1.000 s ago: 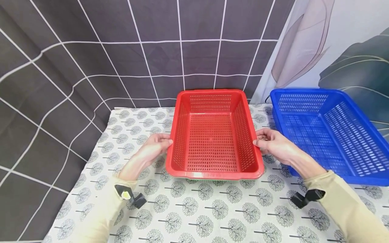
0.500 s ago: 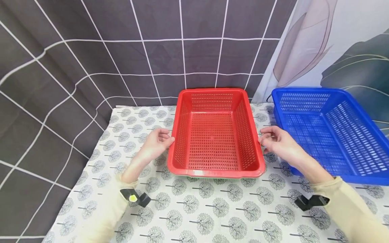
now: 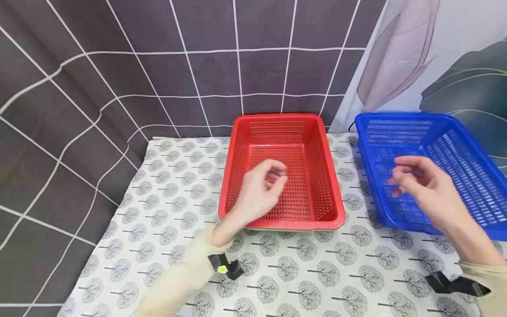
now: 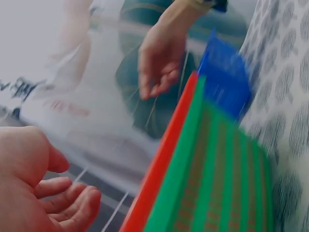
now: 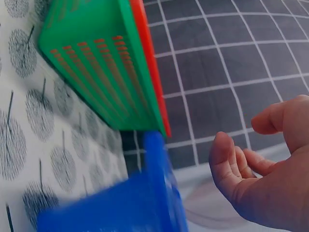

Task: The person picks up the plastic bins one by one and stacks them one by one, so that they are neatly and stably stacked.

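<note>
A red basket (image 3: pixel 293 158) sits nested in a green basket (image 4: pixel 231 169), whose slotted side shows in both wrist views. In the head view my left hand (image 3: pixel 262 187) hovers over the red basket with loosely bent fingers and nothing in them. My right hand (image 3: pixel 429 187) is above the left part of a blue basket (image 3: pixel 467 176), fingers relaxed and holding nothing. Both hands appear apart from the baskets in the wrist views. No loose items show inside the red or the blue basket.
A white cloth with tree prints (image 3: pixel 174 176) covers the table. Behind and to the left hangs a dark curtain with white grid lines (image 3: pixel 190 70). At the right is a pale curtain with leaf shapes (image 3: pixel 400 57).
Both hands have let go of the red basket's side rims. The left hand moved right over the red basket; the right hand moved right over the blue one. The baskets stay in place.
</note>
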Motion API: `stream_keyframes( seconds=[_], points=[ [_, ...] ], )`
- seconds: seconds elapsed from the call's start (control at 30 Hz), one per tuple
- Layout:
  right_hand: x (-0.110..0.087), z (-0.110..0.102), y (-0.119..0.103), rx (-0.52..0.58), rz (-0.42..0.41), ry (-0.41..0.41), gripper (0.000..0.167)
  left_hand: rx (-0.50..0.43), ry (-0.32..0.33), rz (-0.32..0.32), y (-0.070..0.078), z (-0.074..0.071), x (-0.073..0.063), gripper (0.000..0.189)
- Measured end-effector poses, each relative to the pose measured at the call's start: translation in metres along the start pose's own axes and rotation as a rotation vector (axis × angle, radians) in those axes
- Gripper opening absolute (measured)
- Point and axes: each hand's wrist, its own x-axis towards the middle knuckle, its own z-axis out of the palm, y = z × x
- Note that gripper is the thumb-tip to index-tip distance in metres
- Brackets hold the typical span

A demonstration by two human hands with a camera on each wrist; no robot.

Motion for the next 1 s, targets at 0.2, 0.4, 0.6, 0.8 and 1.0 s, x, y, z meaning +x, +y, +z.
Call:
stream_keyframes(
  seconds=[0.2, 0.4, 0.6, 0.8, 1.0],
  points=[
    [-0.011, -0.026, 0.003, 0.192, -0.059, 0.088, 0.036, -0.121, -0.065, -0.003, 0.021, 0.045, 0.003, 0.018],
    [-0.014, -0.052, 0.015, 0.533, -0.272, 0.085, 0.034, -0.213, -0.084, -0.159, 0.038, 0.078, 0.007, 0.02],
    [-0.019, -0.082, 0.041, 0.509, -0.212, 0.167, 0.035, -0.321, -0.074, -0.364, 0.054, 0.106, 0.014, 0.022],
    [-0.015, -0.128, 0.104, 0.516, -0.164, 0.174, 0.037, -0.427, -0.025, -0.604, 0.062, 0.135, 0.02, 0.024],
    [-0.015, -0.16, 0.143, 0.536, -0.08, 0.152, 0.038, -0.414, 0.056, -0.705, 0.064, 0.16, 0.02, 0.03]
  ],
)
